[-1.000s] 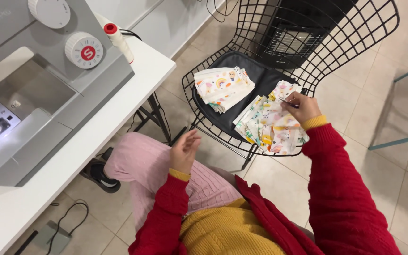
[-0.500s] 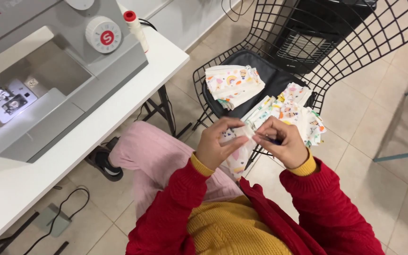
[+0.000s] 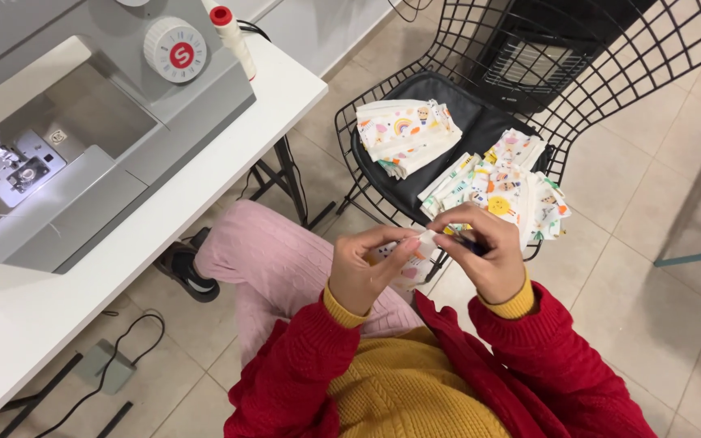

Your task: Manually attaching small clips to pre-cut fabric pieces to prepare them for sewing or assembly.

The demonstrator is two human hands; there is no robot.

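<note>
— Right, centre of the frame first?
— Left hand [image 3: 367,272] and right hand [image 3: 487,258] raised side by side over the lap, both pinching one small printed fabric piece [image 3: 411,261]. Left thumb and fingers clamped on its left edge, right fingers curled over its right end, with something dark and thin, possibly a tool, tucked under them; too hidden to name.
— And the cloth itself?
— White, dotted with small coloured shapes, held between the two hands just below the middle of the frame, partly hanging toward the pink trousers [image 3: 285,272]. Clear of the chair, not resting on anything.
— Further up and to the right?
— Black wire chair [image 3: 651,57] with a dark seat cushion [image 3: 480,122]. Two lots of the same printed cloth on it: a folded stack [image 3: 406,134] toward the upper middle, and a looser spread pile [image 3: 505,182] at the cushion's front edge, just beyond the right hand's knuckles.
— Upper left?
— Grey sewing machine [image 3: 99,138] on a white table [image 3: 277,89], round dial on its side face, lit needle area at the far left edge. White bottle with a red cap [image 3: 231,36] standing just behind the machine.
— Bottom of the frame?
— Red cardigan sleeves [image 3: 310,357], yellow jumper [image 3: 415,397] between them. Lower left, on the tiled floor, a foot pedal [image 3: 103,367] with its cable, and a dark shoe [image 3: 184,272] near the table leg.
</note>
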